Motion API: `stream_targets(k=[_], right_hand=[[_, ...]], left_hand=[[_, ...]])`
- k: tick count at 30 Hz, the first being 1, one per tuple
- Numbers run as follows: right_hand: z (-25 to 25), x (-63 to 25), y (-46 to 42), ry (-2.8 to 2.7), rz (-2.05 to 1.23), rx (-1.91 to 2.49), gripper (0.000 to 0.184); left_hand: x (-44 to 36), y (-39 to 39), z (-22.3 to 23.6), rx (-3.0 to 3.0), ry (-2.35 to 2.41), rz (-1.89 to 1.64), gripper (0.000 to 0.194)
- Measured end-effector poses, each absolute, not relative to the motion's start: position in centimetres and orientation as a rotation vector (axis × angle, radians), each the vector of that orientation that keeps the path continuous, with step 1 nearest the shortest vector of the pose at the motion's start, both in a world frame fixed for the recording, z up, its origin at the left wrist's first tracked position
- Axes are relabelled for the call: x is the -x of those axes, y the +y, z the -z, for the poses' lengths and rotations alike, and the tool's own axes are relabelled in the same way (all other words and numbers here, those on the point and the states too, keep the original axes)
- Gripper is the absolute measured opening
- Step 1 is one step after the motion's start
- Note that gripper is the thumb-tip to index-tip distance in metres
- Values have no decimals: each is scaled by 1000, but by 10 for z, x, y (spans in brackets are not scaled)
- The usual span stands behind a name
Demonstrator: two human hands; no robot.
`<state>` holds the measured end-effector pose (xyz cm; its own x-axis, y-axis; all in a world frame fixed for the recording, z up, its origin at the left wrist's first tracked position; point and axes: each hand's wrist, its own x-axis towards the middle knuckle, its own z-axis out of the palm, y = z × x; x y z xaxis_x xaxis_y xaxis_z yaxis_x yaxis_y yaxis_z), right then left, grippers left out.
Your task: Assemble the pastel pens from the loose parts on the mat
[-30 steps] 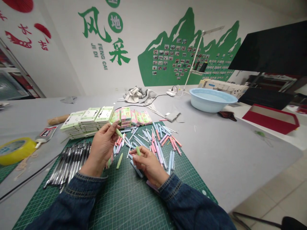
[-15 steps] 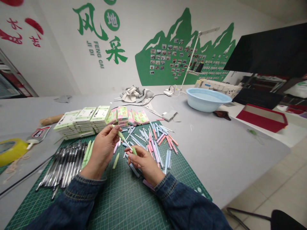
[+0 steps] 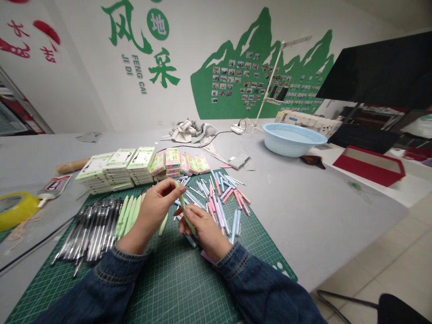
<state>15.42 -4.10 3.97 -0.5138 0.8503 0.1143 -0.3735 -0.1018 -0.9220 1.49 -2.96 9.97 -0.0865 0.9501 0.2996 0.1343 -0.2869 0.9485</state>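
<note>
A light green pen [image 3: 182, 200] is held between my two hands above the green cutting mat [image 3: 175, 288]. My left hand [image 3: 155, 208] pinches its upper end, while my right hand [image 3: 204, 228] has closed around the lower part. The two green parts look joined, with no white refill showing between them. Below my left hand lies a loose green pen piece [image 3: 163, 225]. Several green pens [image 3: 127, 215] form a row beside my left wrist, next to many black-and-clear pens [image 3: 90, 229]. Blue, pink and purple pen parts [image 3: 219, 202] are scattered beyond my right hand.
Stacked white-green boxes [image 3: 118, 164] and pink-green boxes [image 3: 173, 158] stand behind the mat. At the left are yellow tape [image 3: 30, 209] and a glue tube [image 3: 56, 186]. A blue basin [image 3: 293, 140], grey cloth [image 3: 189, 132] and red box [image 3: 369, 166] are farther off.
My hands have come closer together, and the white refill between the green parts has gone from sight. The pen has tilted steeper. The view has shifted slightly, showing more of the green row.
</note>
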Motion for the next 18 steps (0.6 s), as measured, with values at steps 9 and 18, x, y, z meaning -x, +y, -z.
stream_targets(k=[9, 18], right_hand=[[-34, -152, -40, -1139, -1732, 548, 20], [-35, -154, -41, -1067, -1765, 531, 16]], left_hand=[[-17, -31, -97, -1560, 1220, -1391, 19], [-20, -32, -100, -1453, 1260, -1649, 19]])
